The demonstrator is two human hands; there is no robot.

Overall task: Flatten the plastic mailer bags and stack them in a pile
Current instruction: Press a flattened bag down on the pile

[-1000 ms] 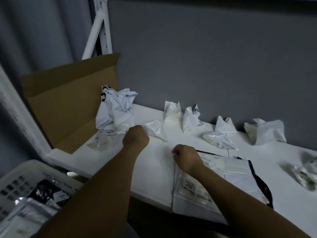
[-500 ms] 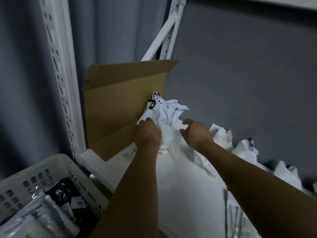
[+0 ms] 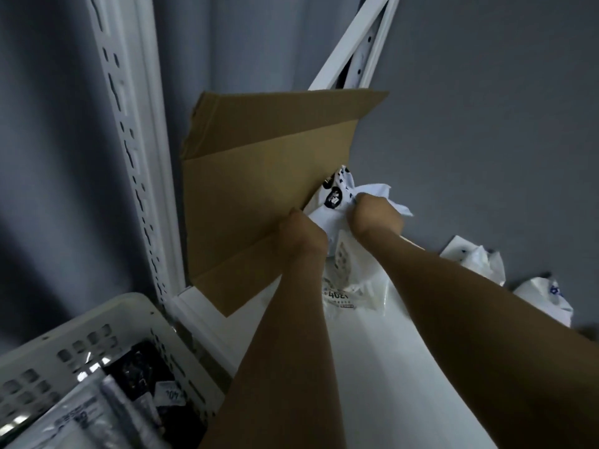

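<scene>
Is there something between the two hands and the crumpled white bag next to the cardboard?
Nothing visible does. The left hand and the right hand both grip the crumpled bag, beside the cardboard sheet.

"402" on mailer bag label (image 3: 337,296)

Colour findings at your station.
Your mailer bag (image 3: 334,207) is white with black round prints; cardboard sheet (image 3: 259,196) plain brown; basket (image 3: 97,319) and tabletop (image 3: 382,384) white; wall (image 3: 486,124) grey.
</scene>
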